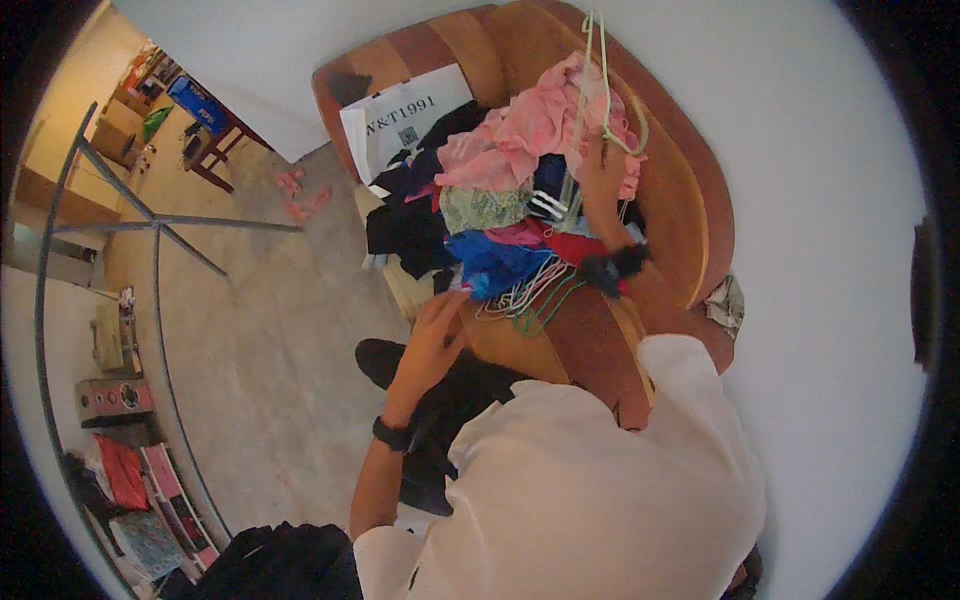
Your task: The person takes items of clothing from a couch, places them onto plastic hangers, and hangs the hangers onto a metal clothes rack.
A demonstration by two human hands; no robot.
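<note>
On a brown striped sofa lies a heap of clothes. My right hand is at the heap's far right, its fingers closed around the lower part of a pale green clothes hanger. A sheer pink ruffled garment spreads beside and behind that hand. My left hand is at the near left, fingertips against the edge of a blue garment; whether they pinch it is unclear. Several white and green hangers lie just right of the blue garment. A green patterned cloth sits mid-heap, with black clothing to its left.
A white paper bag bearing print leans on the sofa's backrest. Metal rack bars stand to the left. Pink scraps lie on the concrete floor. A wooden stool is farther off, and a white wall borders the right.
</note>
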